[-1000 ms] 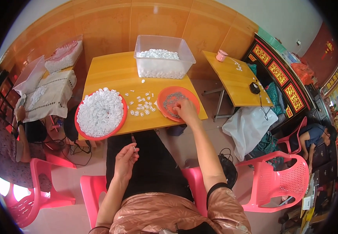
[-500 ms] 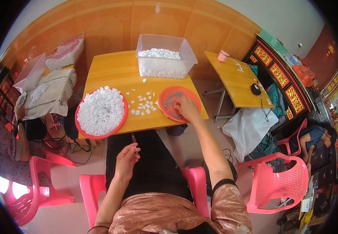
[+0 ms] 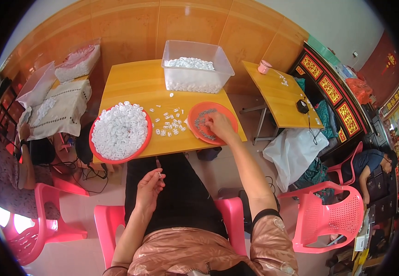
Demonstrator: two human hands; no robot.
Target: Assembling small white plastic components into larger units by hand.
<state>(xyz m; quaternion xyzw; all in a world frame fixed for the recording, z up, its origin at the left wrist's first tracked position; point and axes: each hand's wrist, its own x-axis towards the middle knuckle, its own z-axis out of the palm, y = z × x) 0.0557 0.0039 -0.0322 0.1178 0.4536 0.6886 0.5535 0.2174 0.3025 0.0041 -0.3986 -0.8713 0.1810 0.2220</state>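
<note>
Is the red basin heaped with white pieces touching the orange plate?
Apart: the head view shows yellow tabletop and loose white pieces between the red basin and orange plate.

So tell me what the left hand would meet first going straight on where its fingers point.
Most likely the near edge of the yellow table, ahead of the left hand. The hand's height is unclear; if above the tabletop, it would pass over toward the loose white pieces.

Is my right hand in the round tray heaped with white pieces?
No, your right hand is at the orange dish holding small grey parts.
</note>
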